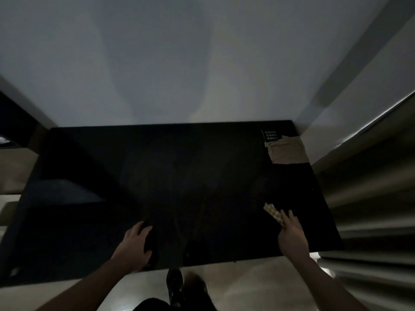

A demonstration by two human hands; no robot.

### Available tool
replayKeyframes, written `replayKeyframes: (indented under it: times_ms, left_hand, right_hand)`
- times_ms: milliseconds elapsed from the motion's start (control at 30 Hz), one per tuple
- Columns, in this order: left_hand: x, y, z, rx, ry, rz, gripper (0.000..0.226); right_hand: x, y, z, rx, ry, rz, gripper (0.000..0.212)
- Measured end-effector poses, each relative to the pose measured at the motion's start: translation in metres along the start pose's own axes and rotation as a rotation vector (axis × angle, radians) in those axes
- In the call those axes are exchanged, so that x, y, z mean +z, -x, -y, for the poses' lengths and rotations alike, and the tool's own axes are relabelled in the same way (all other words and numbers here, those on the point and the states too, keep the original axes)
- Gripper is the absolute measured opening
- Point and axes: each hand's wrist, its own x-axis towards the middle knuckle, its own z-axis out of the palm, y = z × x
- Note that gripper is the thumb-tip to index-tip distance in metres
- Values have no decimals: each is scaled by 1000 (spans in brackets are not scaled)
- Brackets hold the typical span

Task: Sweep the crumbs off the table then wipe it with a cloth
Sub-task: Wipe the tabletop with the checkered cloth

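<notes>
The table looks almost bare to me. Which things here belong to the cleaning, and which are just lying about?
For the job:
dark table
pale checked cloth, at the right hand's fingertips
left hand, resting near the front edge

Lying about:
brown torn patch at the far right corner
small black label beside it

Crumbs: too dark to see.

Dark table (179, 176), tan paper (288, 151), crumbs (272, 212)

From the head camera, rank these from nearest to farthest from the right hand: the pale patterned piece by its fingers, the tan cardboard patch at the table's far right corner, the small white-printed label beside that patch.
1. The pale patterned piece, at the right hand's fingertips.
2. The tan cardboard patch, far right corner of the dark table.
3. The white-printed label, just beyond the patch's left edge.
</notes>
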Motion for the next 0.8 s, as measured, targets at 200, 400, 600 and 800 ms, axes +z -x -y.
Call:
replayKeyframes:
  times_ms: [200,400,600,800]
  left_hand:
    - [34,23,39,-167,23,4,93]
    - [34,28,42,-131,8,52,91]
    - [28,30,54,-78,44,15,86]
    - [9,34,100,76,155,-46,71]
  right_hand:
    - [93,12,6,98,46,224,79]
    - [76,16,37,175,6,185,74]
    - [104,40,77,206,3,176,66]
    - [155,102,171,38,-17,160,65]
